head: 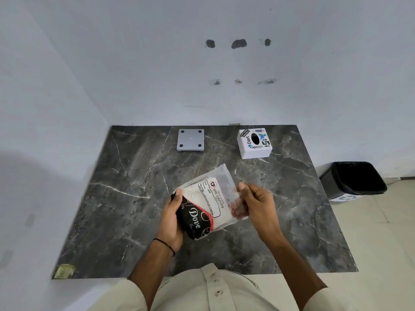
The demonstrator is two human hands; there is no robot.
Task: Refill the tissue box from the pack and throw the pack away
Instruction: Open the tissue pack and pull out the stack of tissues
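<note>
I hold a clear plastic tissue pack (208, 198) with black, red and white printing above the middle of the dark marble table (125, 198). My left hand (171, 221) grips its lower black end, thumb on top. My right hand (258, 203) pinches the pack's clear right edge. The white cube tissue box (254, 143), covered in stickers, stands at the table's far right with its dark oval slot facing up. A grey square plate (190, 139) with four dark feet, perhaps the box's base, lies at the far middle of the table.
A black bin (352, 180) with a dark liner stands on the tiled floor to the right of the table. White walls close off the back and left sides. A scrap of yellowish tape (65, 270) sticks to the table's near left corner.
</note>
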